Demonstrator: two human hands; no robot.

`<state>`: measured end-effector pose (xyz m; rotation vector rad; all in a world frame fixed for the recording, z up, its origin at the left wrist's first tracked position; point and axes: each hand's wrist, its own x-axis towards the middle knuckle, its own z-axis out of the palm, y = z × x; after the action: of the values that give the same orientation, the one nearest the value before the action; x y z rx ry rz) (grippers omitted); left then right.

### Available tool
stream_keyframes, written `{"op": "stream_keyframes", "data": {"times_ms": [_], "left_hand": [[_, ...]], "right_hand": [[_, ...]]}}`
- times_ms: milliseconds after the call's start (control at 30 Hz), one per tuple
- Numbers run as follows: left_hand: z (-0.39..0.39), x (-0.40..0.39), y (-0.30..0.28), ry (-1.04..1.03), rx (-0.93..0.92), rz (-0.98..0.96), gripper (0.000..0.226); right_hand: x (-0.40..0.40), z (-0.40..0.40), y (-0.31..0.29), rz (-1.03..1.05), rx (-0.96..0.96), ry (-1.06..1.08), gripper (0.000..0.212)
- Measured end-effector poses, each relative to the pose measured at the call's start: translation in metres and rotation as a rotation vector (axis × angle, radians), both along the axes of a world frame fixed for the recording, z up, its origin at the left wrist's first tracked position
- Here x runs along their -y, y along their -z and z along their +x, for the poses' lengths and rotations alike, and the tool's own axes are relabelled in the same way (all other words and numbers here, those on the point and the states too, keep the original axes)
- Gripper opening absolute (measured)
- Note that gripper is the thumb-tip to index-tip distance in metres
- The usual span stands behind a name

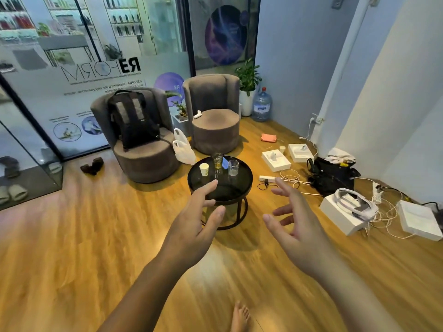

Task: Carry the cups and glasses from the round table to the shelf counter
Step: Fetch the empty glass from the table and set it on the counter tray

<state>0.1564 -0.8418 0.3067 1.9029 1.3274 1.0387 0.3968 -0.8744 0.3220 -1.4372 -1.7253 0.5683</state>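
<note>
A small round black table [239, 188] stands on the wooden floor ahead of me. On its far half sit a white paper cup [204, 169] at the left, a glass with yellowish liquid [217, 161] in the middle and a clear empty glass [233, 167] at the right. My left hand [196, 216] is stretched out in front of the table's near edge, fingers spread and holding nothing. My right hand [294, 219] reaches forward to the right of the table, also spread and empty. The shelf counter is out of view.
Two grey armchairs stand behind the table, one with a black backpack [133, 121]. White boxes [275, 160], a power strip [267, 179], loose cables and a black bag [332, 174] litter the floor to the right. A glass wall runs along the left.
</note>
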Motion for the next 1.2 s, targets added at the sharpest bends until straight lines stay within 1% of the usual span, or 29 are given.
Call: {"op": "stream_keyframes", "data": {"times_ms": [100,200,367,567,633,733,867,967,1067,1200], "left_hand": [[0.008,-0.070,0.015,-0.015,0.018,-0.025,0.056],[0.016,-0.135,0.020,-0.052,0.057,-0.069,0.057],[0.037,-0.238,0.026,-0.073,0.121,-0.096,0.054],[0.056,-0.325,0.040,-0.065,0.148,-0.122,0.053],[0.060,-0.353,0.050,-0.061,0.139,-0.141,0.055],[0.068,-0.404,0.067,-0.051,0.107,-0.182,0.051],[0.073,-0.479,0.099,-0.040,0.072,-0.249,0.052],[0.076,-0.543,0.132,-0.013,0.045,-0.321,0.058],[0.080,-0.603,0.174,0.005,0.010,-0.386,0.066],[0.084,-0.662,0.231,-0.009,0.002,-0.501,0.071]], "right_hand": [[-0.076,0.012,0.008,-0.011,-0.022,-0.003,0.073],[-0.145,0.023,0.009,-0.059,-0.025,-0.024,0.071],[-0.255,0.040,0.022,-0.082,-0.018,-0.042,0.073],[-0.346,0.047,0.043,-0.105,-0.083,-0.053,0.074],[-0.374,0.050,0.053,-0.120,-0.093,-0.043,0.075],[-0.423,0.053,0.070,-0.159,-0.099,-0.019,0.078],[-0.492,0.057,0.098,-0.212,-0.074,0.011,0.081],[-0.547,0.058,0.124,-0.254,-0.028,0.041,0.084],[-0.603,0.061,0.154,-0.305,-0.009,0.060,0.087],[-0.668,0.064,0.198,-0.385,-0.009,0.089,0.088]]}}
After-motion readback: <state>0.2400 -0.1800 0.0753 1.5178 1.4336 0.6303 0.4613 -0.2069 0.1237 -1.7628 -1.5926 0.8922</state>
